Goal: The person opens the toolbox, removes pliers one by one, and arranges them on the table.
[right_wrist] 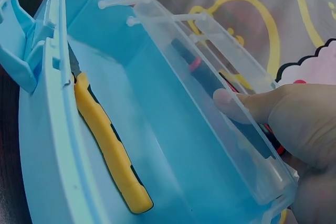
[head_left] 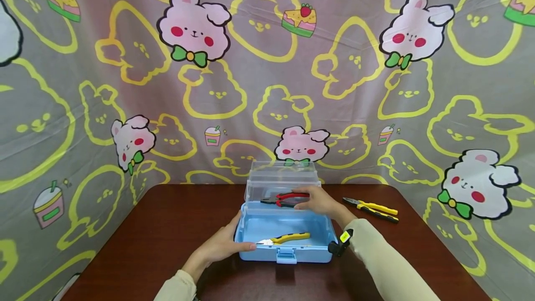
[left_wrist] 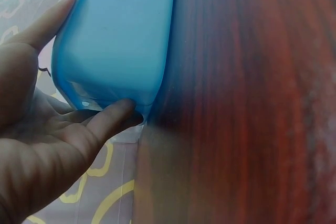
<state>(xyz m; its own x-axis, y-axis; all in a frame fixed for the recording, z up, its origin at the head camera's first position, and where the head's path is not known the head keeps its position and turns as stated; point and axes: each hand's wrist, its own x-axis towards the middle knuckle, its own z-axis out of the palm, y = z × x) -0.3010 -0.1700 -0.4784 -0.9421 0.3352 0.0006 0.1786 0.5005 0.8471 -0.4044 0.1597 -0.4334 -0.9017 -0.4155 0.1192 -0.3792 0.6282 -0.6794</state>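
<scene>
A light-blue toolbox (head_left: 307, 255) stands with its clear lid (head_left: 284, 171) raised and a translucent tray (right_wrist: 163, 30) lifted at the back. My left hand (head_left: 219, 245) grips the box's left end, thumb at the front rim and fingers along the side wall (left_wrist: 118, 35). My right hand (head_left: 321, 201) holds red-and-black pliers (head_left: 288, 195) by the handles at the tray, their jaws pointing left. In the right wrist view these pliers show mostly through the translucent plastic, behind the thumb. Yellow-handled pliers (right_wrist: 107, 145) lie inside the box along the front wall.
Another pair of pliers (head_left: 378, 209), with yellow-and-black handles, lies on the dark wooden table (head_left: 167, 226) right of the box. A patterned curtain (head_left: 251, 59) hangs behind and at both sides. The box's front latch (head_left: 286, 257) hangs down.
</scene>
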